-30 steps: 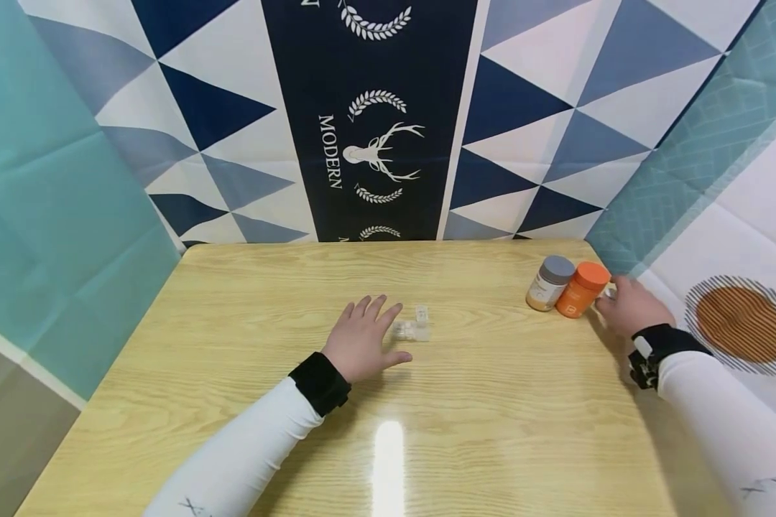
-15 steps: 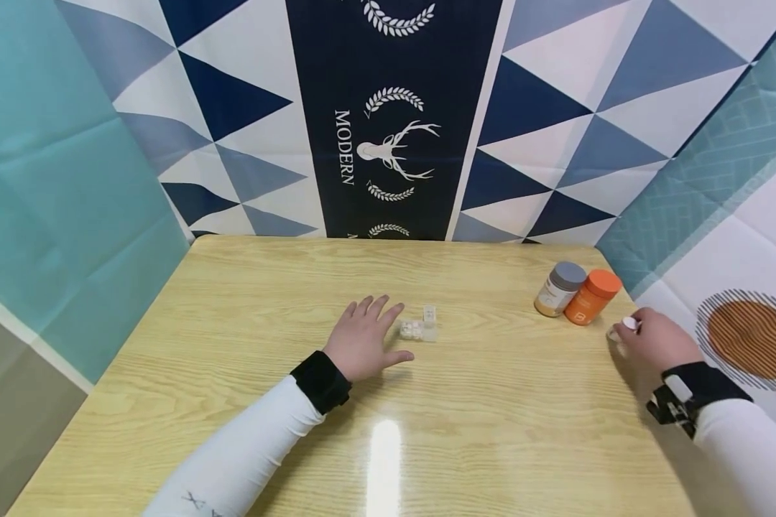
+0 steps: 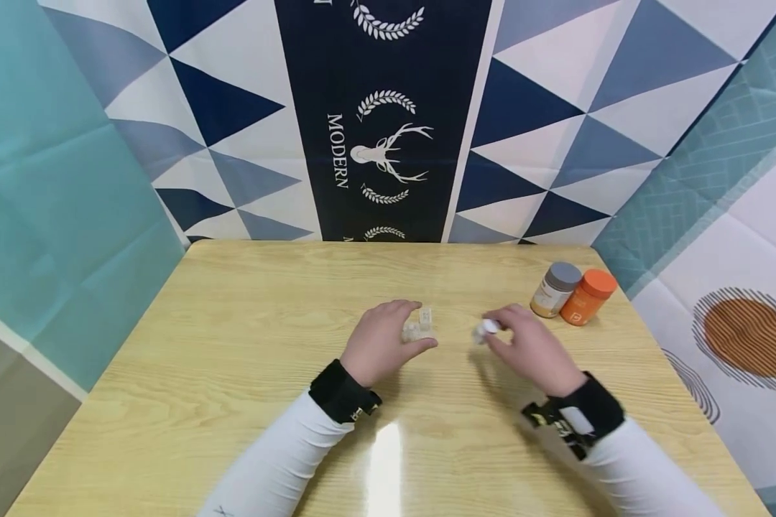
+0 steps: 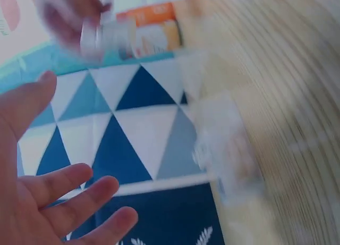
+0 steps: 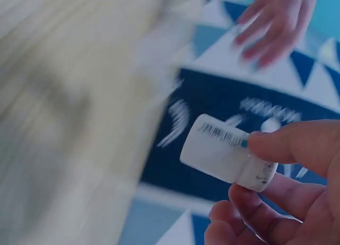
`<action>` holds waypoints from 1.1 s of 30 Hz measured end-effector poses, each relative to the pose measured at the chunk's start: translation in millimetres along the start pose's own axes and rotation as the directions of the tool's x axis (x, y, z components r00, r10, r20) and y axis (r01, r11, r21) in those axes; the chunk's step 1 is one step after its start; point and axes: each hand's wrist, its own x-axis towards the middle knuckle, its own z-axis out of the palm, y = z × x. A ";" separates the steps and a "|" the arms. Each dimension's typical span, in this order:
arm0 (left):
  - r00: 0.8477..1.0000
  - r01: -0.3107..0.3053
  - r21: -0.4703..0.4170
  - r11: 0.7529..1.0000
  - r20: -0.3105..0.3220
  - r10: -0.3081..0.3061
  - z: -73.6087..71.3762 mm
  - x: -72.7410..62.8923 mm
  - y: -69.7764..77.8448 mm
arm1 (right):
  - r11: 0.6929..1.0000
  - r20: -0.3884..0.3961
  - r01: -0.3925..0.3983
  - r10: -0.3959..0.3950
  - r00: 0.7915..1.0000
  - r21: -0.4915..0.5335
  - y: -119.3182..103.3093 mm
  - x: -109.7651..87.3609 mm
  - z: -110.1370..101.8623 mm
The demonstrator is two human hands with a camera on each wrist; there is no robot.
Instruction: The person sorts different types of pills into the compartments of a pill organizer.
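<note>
My right hand (image 3: 538,350) pinches a small white pill bottle (image 5: 212,149) around its cap, thumb on one side and fingers on the other. The bottle is tilted, and its label carries a barcode. It hangs over the middle right of the table. My left hand (image 3: 380,343) is beside a small clear pill box (image 3: 417,331), its thumb and fingers spread around the near side. One lid of the box stands open, and pale contents show blurred in the left wrist view. Nothing lies between the left fingers (image 4: 79,186) there.
A grey-capped bottle (image 3: 554,293) and an orange bottle (image 3: 585,301) stand side by side at the back right of the wooden table (image 3: 265,294). Patterned cloth (image 3: 524,108) hangs behind the table and along both sides.
My right hand has carried the white pill bottle leftward from the table's right edge to near the pill box. My left hand has shifted slightly right, closer around the box.
</note>
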 end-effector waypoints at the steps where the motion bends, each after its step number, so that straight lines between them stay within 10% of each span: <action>1: 1.000 -0.005 -0.013 1.000 -0.005 0.005 1.5 0.9 2.7 | 1.000 0.006 0.008 -0.008 1.000 0.022 -10.1 5.9 6.2; 9: 0.998 -0.033 -0.073 0.997 -0.061 0.028 12.8 4.6 10.8 | 0.991 0.026 0.041 -0.044 0.999 0.131 -51.0 29.4 29.3; 33: 0.994 0.026 -0.223 0.974 -0.094 -0.048 19.9 4.2 1.1 | 0.992 -0.038 0.062 -0.058 0.998 0.111 -55.8 36.0 49.6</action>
